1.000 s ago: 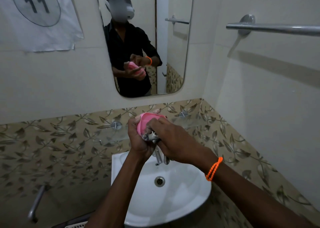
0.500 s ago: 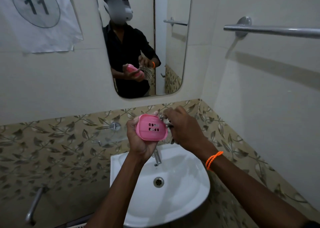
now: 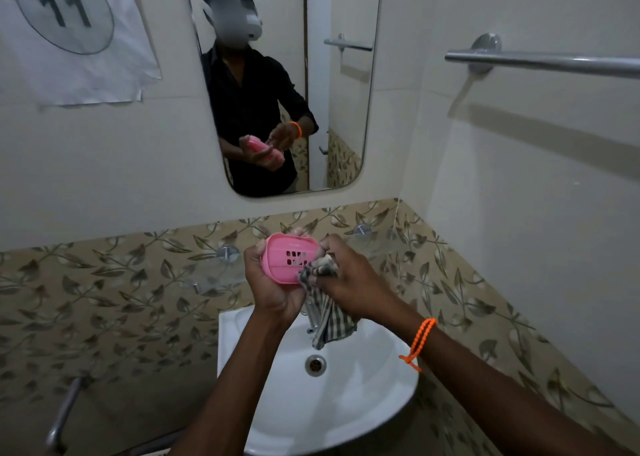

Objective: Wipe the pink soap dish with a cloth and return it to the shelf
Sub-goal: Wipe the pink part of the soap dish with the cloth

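In the head view, the pink soap dish (image 3: 289, 263) sits in the middle of the frame, above the white sink (image 3: 363, 407) and in front of the leaf-pattern tiles. The left hand (image 3: 273, 282) is wrapped around the dish's left and lower side and holds it tight, with its holed bottom turned toward the camera. The right hand (image 3: 353, 282) is closed on a striped cloth (image 3: 325, 310) and presses a bunched bit of it against the lower right edge of the dish. Half a second ago that hand was up by the top right corner of the dish and the cloth was mostly hidden; now the hand is lower, and a long end of cloth hangs down over the sink. The dish has tipped a little, too. The glass shelf (image 3: 214, 272) is on the wall just behind the hands. An orange band (image 3: 420, 341) is on the right wrist. In the mirror (image 3: 346, 109), at the upper middle, the person is seen holding the dish.
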